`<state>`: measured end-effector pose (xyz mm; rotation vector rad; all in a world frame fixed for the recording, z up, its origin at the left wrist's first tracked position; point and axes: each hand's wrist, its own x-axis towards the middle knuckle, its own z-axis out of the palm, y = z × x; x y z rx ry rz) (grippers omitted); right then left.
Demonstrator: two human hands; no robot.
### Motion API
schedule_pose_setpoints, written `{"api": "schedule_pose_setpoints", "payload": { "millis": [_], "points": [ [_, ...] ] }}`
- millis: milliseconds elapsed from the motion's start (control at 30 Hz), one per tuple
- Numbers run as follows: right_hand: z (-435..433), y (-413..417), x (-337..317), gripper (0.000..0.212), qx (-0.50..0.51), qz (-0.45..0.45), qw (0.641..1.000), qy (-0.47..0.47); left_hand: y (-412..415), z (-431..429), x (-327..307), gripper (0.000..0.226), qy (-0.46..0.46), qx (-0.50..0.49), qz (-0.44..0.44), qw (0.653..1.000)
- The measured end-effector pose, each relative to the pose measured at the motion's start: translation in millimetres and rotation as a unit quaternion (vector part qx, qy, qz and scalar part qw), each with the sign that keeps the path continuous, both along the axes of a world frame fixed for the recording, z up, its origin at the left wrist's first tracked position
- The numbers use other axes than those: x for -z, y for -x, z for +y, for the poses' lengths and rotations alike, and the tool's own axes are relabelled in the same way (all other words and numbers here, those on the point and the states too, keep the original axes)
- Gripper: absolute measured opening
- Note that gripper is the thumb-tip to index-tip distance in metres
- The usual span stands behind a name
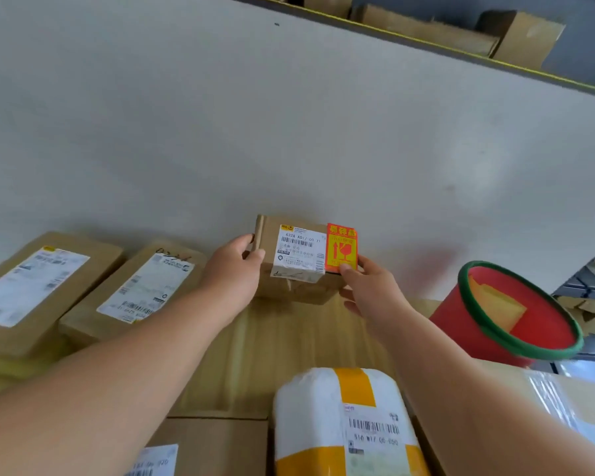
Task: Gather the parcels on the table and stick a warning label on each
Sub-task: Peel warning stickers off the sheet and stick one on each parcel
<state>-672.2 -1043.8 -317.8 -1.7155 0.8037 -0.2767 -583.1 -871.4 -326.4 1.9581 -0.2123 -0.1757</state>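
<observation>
- At the near edge of the view lies a plump white-and-yellow plastic mailer (344,424), glossy and soft, with a plain carton (213,444) beside it.
- Beyond them, a ribbed corrugated sheet (272,355) covers the table (289,115).
- Above the sheet, the left hand (234,266) grips the left end of the small cardboard box (299,290), fingers curled round it.
- The right hand (368,286) pinches the box's near right corner, thumb on the orange warning label (341,249).
- The label lies just beyond that thumb, its long axis running away from the person, touching the white shipping label (299,250). Smoothing it likely falls to the right hand, stroking away.
- Off to the left lie two flat kraft parcels (93,269); to the right stands a red bucket (516,314).
</observation>
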Motion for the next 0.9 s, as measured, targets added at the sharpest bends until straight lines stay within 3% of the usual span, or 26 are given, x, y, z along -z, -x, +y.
{"api": "schedule_pose_setpoints", "payload": {
  "millis": [167, 267, 333, 400, 467, 533, 600, 667, 767, 900],
  "points": [
    [-6.7, -24.3, 20.9, 0.007, 0.02, 0.018, 1.0, 0.004, -19.1, -7.2, 16.9, 0.04, -0.077, 0.031, -0.005, 0.997],
    [-4.8, -29.7, 22.5, 0.022, 0.026, 0.02, 0.999, 0.01, -25.7, -9.6, 18.4, 0.043, -0.108, 0.03, -0.02, 0.993],
    [-7.2, -33.0, 19.7, 0.042, 0.033, 0.052, 0.993, 0.099, -30.6, -11.7, 15.9, 0.044, -0.109, 0.027, -0.007, 0.994],
    [-9.5, -37.2, 14.8, 0.054, 0.015, 0.08, 0.956, 0.283, -35.3, -12.9, 13.9, 0.047, -0.1, 0.029, 0.022, 0.994],
    [-6.7, -43.9, 8.7, 0.053, -0.059, 0.07, 0.889, 0.45, -37.0, -13.1, 13.8, 0.047, -0.092, 0.027, 0.038, 0.995],
    [-3.6, -53.0, 5.4, 0.054, -0.152, 0.09, 0.831, 0.528, -36.7, -13.0, 14.5, 0.048, -0.09, 0.025, 0.036, 0.995],
    [-3.2, -59.1, 6.7, 0.059, -0.216, 0.139, 0.805, 0.535, -35.3, -13.0, 15.5, 0.048, -0.091, 0.022, 0.027, 0.995],
    [-5.0, -61.8, 8.8, 0.061, -0.246, 0.154, 0.801, 0.524, -35.0, -13.6, 16.3, 0.048, -0.092, 0.022, 0.021, 0.995],
    [-8.0, -61.6, 10.2, 0.072, -0.253, 0.164, 0.801, 0.518, -34.4, -14.9, 15.8, 0.048, -0.097, 0.014, 0.015, 0.995],
    [-8.2, -51.4, 18.0, 0.087, -0.237, 0.213, 0.772, 0.551, -36.2, -15.3, 12.5, 0.048, -0.105, 0.008, 0.028, 0.994]
  ]
}}
